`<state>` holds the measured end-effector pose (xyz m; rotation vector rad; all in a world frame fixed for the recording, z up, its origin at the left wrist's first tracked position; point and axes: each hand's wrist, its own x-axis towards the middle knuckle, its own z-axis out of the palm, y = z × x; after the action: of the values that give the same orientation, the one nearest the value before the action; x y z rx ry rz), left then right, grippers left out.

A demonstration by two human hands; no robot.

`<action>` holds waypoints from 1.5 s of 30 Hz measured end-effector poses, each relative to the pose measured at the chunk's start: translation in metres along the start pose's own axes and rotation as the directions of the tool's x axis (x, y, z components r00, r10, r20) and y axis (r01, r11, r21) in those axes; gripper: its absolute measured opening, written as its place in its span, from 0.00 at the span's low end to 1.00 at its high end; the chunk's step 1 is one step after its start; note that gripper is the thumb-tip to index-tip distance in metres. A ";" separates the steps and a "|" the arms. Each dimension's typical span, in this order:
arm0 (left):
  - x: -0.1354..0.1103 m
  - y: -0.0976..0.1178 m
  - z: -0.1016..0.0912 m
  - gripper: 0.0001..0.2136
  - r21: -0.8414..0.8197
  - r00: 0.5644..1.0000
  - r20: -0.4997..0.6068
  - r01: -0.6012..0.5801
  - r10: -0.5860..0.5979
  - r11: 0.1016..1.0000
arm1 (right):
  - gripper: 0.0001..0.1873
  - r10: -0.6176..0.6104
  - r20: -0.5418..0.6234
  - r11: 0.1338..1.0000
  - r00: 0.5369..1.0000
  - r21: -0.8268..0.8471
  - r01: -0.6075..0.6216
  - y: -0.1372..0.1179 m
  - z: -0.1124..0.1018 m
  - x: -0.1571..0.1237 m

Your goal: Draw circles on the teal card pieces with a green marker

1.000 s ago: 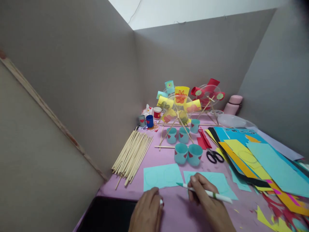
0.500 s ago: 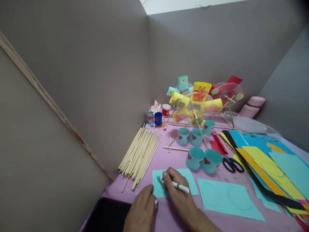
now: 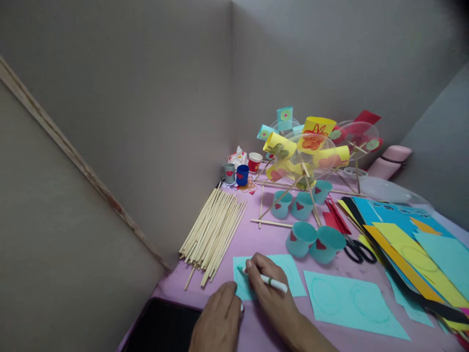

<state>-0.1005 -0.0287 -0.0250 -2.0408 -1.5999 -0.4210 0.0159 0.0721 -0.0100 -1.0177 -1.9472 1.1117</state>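
Note:
My right hand (image 3: 273, 298) pinches a white marker (image 3: 269, 281) with a green band. Its tip touches the left part of a light blue paper sheet (image 3: 298, 286), where faint curved lines show. My left hand (image 3: 217, 318) rests at the sheet's lower left corner, fingers curled. A small white end pokes out beside its fingers; the rest is hidden. To the right lies a second light blue sheet (image 3: 348, 318) with two round outlines drawn on it. Behind the sheets stand light blue cups (image 3: 300, 239) with red hearts.
Wooden sticks (image 3: 214, 234) lie bundled at left by the partition. A dark tray-like object (image 3: 157, 327) sits at the front left. Black-handled scissors (image 3: 361, 252) and stacked coloured paper (image 3: 395, 249) are at right. Behind stands a stick wheel with yellow cups (image 3: 280, 146); a pink bottle (image 3: 390, 162) lies beyond.
The view has shifted slightly, so the items at the back and right appear farther right. My right hand still holds the marker on the sheet, and my left hand has hardly moved.

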 end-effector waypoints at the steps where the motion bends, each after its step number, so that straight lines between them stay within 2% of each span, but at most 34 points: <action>1: 0.000 0.000 0.000 0.17 0.000 1.000 0.007 -0.002 0.002 1.000 | 0.19 0.005 -0.003 1.000 1.000 -0.001 -0.005 0.001 0.000 0.000; 6: 0.003 0.000 -0.001 0.17 -0.002 0.999 0.035 0.000 0.000 1.000 | 0.19 0.028 -0.028 1.000 0.999 -0.004 -0.029 0.002 -0.003 0.001; 21: -0.001 0.001 0.000 0.17 0.013 1.000 0.000 0.014 -0.014 1.000 | 0.18 0.104 -0.075 0.995 0.992 -0.003 -0.104 0.006 -0.020 0.000; 34: 0.001 0.001 0.003 0.16 0.016 0.999 0.035 0.003 -0.004 1.000 | 0.19 0.129 -0.063 0.992 0.990 0.007 -0.128 0.009 -0.030 -0.007; 41: -0.001 0.001 0.001 0.15 -0.005 0.998 0.068 0.008 -0.008 1.000 | 0.20 0.198 -0.021 0.978 0.980 0.075 -0.195 -0.001 -0.035 -0.013; 45: -0.004 0.000 0.003 0.15 -0.034 0.997 0.073 0.018 -0.015 0.999 | 0.20 0.281 0.028 0.935 0.959 0.217 -0.280 -0.010 -0.043 -0.017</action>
<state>-0.1021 -0.0308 -0.0293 -2.0921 -1.6641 -0.3876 0.0568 0.0698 0.0142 -1.1973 -1.6643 1.4461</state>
